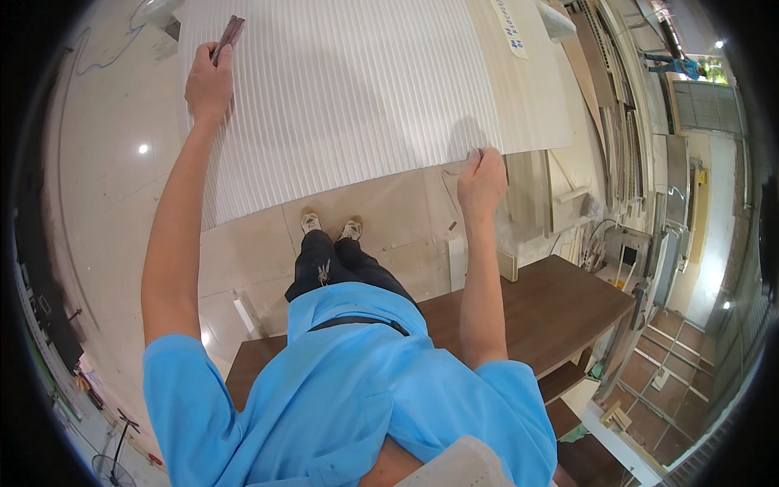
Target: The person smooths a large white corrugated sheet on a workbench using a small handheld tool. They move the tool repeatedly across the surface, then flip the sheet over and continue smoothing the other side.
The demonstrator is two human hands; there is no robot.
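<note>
A large pale panel with fine parallel ribs (324, 97) spreads across the upper middle, its near edge just beyond my feet. My left hand (208, 91) is closed round a dark, narrow, flat tool (231, 32) over the panel's left side. The tool's exact kind does not show. At the near right part of the panel, my right hand (482, 188) has its fingers pinched on the edge. Some of those fingertips are hidden. A smooth beige strip (523, 101) with a handwritten label (510, 31) lies along the panel's right side.
Behind me is a dark brown wooden bench top (560, 300). Long boards and strips (621, 122) stand stacked along the right. Pale tiled floor (105, 162) extends on the left. Another person (682, 66) appears far off at the upper right.
</note>
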